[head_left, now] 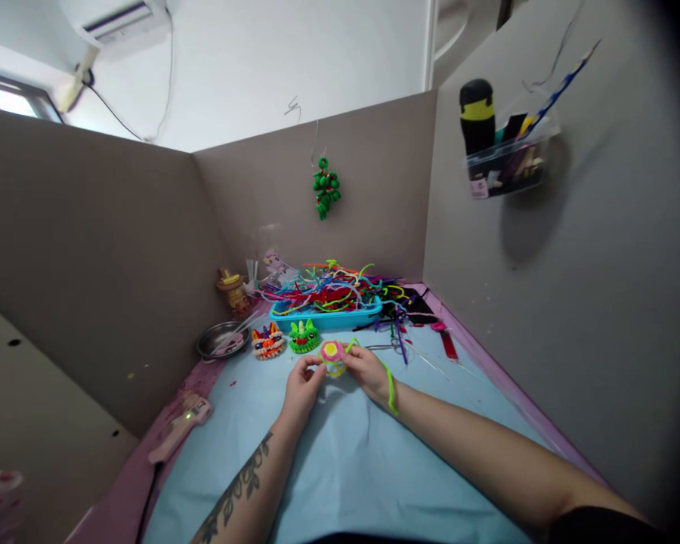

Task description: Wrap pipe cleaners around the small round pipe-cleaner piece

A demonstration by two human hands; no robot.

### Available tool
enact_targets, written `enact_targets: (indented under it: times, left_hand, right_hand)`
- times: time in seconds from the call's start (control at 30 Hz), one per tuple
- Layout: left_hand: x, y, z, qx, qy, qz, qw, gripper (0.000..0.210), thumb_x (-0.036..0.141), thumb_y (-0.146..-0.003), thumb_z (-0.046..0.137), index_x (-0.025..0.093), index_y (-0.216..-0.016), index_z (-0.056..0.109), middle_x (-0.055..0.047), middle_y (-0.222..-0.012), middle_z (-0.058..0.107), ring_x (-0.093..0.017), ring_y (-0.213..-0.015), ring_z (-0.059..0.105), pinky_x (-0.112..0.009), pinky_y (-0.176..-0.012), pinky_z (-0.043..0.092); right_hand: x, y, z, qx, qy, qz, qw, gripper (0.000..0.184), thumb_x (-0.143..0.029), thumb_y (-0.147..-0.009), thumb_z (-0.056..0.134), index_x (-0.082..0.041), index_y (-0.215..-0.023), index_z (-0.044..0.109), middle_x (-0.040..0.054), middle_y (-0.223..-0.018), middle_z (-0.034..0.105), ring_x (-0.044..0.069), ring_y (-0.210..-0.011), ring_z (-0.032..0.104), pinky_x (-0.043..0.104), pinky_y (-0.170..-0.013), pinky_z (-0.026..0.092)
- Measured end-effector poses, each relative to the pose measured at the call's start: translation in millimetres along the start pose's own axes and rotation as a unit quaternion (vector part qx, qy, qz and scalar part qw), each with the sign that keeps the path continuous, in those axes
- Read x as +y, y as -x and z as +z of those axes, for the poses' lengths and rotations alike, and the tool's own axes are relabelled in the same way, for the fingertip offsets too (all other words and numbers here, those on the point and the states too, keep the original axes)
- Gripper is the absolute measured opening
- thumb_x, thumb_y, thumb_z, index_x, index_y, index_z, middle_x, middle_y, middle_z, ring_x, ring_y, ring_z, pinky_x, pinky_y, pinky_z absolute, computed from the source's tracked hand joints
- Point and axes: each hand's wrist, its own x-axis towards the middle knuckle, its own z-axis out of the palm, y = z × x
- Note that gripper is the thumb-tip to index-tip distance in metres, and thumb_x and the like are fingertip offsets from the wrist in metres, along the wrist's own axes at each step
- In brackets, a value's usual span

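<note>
Between my two hands is a small pipe-cleaner piece, pink on top with a yellow centre and a yellow loop below. My left hand pinches it from the left. On the right side my right hand grips it too. A bright green pipe cleaner trails from the right fingers across the wrist. Just behind, to the left, stand a green pipe-cleaner animal head and an orange and white one.
A blue tray heaped with coloured pipe cleaners stands at the back. Scissors lie right of my hands. To the left are a steel bowl and a pink glue gun. Grey partitions enclose the table; a clear box hangs right.
</note>
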Motion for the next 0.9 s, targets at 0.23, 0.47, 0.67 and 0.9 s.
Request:
enact_targets:
  times: [0.23, 0.47, 0.67, 0.9]
  left_hand:
    - [0.4, 1.6, 1.8, 0.006, -0.031, 0.057, 0.998, 0.041, 0.031, -0.062, 0.070, 0.017, -0.100, 0.059, -0.002, -0.078, 0.064, -0.005, -0.044, 0.038, -0.019, -0.044, 0.031]
    - [11.7, 7.6, 2.2, 0.038, -0.077, 0.067, 0.994, 0.038, 0.031, -0.061, 0.071, 0.015, -0.095, 0.070, 0.001, -0.055, 0.057, -0.009, -0.045, 0.036, -0.024, -0.046, 0.033]
    - [14.0, 8.7, 3.0, 0.042, -0.086, 0.073, 0.993, 0.035, 0.032, -0.063, 0.069, 0.016, -0.094, 0.071, 0.002, -0.051, 0.053, -0.009, -0.045, 0.034, -0.023, -0.046, 0.031]
    - [12.3, 6.9, 0.5, 0.039, -0.095, 0.072, 0.992, 0.036, 0.033, -0.062, 0.070, 0.016, -0.094, 0.071, 0.000, -0.056, 0.057, -0.009, -0.045, 0.035, -0.023, -0.046, 0.032]
  right_hand:
    - [0.8, 0.4, 0.6, -0.022, -0.032, 0.009, 0.999, 0.030, -0.041, -0.064, 0.070, -0.015, -0.079, 0.067, 0.0063, -0.091, 0.064, 0.019, -0.083, 0.057, 0.031, -0.076, 0.044]
    - [-1.9, 2.2, 3.0, -0.040, -0.007, -0.005, 0.999, 0.028, -0.042, -0.065, 0.069, -0.017, -0.075, 0.068, 0.0069, -0.098, 0.061, 0.020, -0.088, 0.056, 0.030, -0.077, 0.043]
    - [-4.3, 3.3, 4.0, -0.026, 0.010, -0.019, 0.999, 0.022, -0.040, -0.066, 0.069, -0.018, -0.072, 0.069, 0.0067, -0.100, 0.060, 0.020, -0.092, 0.054, 0.032, -0.082, 0.042]
    - [-4.1, 2.8, 4.3, -0.029, -0.002, -0.008, 1.000, 0.025, -0.041, -0.065, 0.070, -0.018, -0.075, 0.069, 0.0061, -0.099, 0.060, 0.020, -0.089, 0.055, 0.031, -0.078, 0.044]
